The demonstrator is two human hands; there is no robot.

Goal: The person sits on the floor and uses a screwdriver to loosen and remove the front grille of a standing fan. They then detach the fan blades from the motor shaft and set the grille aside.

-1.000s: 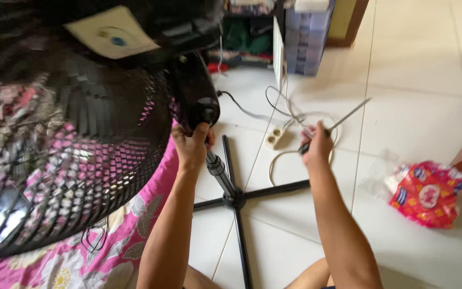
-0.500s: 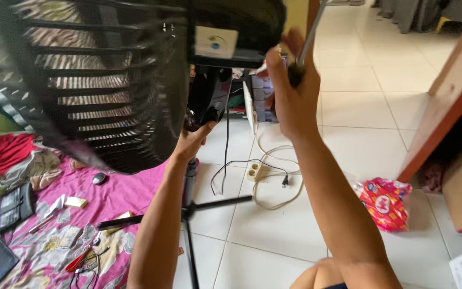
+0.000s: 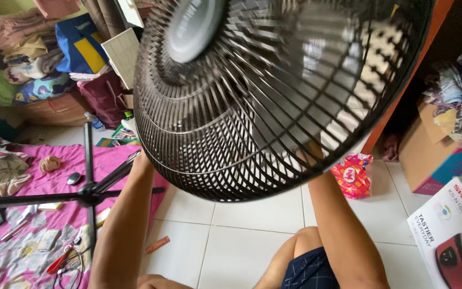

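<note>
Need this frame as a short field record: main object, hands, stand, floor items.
main object: black fan cage, raised close to the camera, grey hub at upper left
left hand: hidden behind the cage's left rim; only the forearm shows
right hand: dimly seen through the grille, grip unclear
stand: black cross base tipped sideways over the pink cloth
floor items: red snack bag, orange stick, white appliance box on white tiles

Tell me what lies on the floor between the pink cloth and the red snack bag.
In the head view, mostly bare white tile lies between the pink cloth and the red snack bag; a small orange stick rests near the cloth, and the person's knee crosses it.
</note>
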